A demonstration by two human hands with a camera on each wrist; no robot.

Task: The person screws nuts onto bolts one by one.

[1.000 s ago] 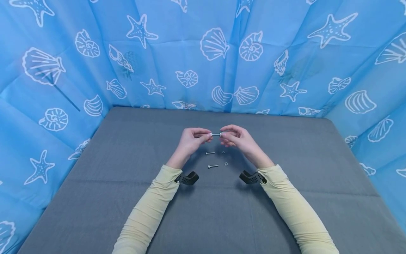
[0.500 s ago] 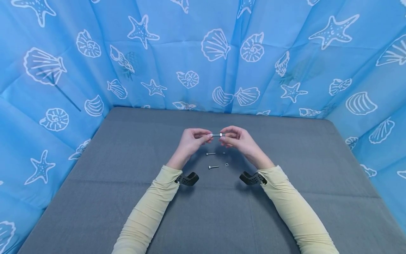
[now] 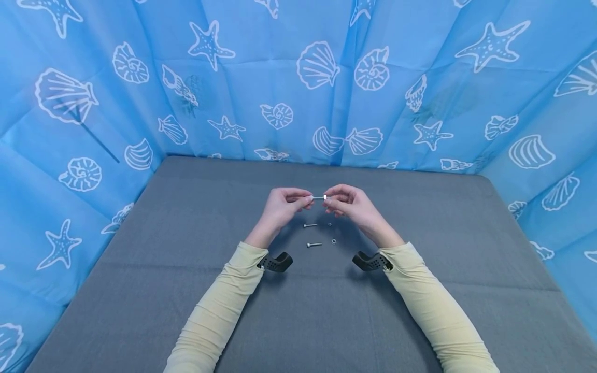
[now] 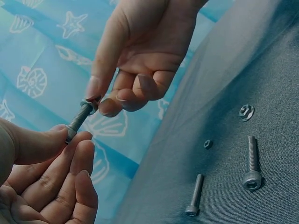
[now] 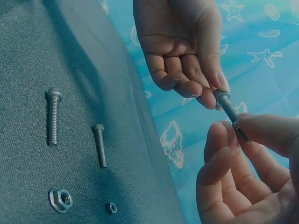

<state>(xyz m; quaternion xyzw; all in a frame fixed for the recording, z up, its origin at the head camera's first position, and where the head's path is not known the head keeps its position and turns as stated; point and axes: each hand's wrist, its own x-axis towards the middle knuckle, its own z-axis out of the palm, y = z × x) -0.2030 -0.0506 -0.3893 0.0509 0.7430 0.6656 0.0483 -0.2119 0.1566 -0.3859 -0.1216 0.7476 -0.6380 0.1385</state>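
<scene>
Above the grey table, my left hand point(image 3: 285, 207) pinches the head of a metal bolt point(image 3: 318, 198) between thumb and fingertips. A nut point(image 5: 236, 125) sits on the bolt's threaded shaft near its far end, and the bolt's tip sticks out past it. My right hand point(image 3: 350, 204) has its thumb and fingertips on that nut. The left wrist view shows the threads bare between the two hands. Below them on the cloth lie a larger bolt point(image 4: 252, 163) with a flanged nut point(image 5: 60, 199), and a smaller bolt point(image 4: 194, 196) with a small nut point(image 5: 111, 207).
A grey cloth covers the table point(image 3: 196, 290). Blue curtains point(image 3: 261, 77) with shell and starfish prints hang behind it and along both sides. A black strap mount point(image 3: 276, 262) is on the left wrist, and another point(image 3: 370, 260) is on the right.
My right fingertips have shifted slightly around the nut, whose face shows more plainly than a second ago. The left hand keeps its hold on the bolt; the loose hardware stays put.
</scene>
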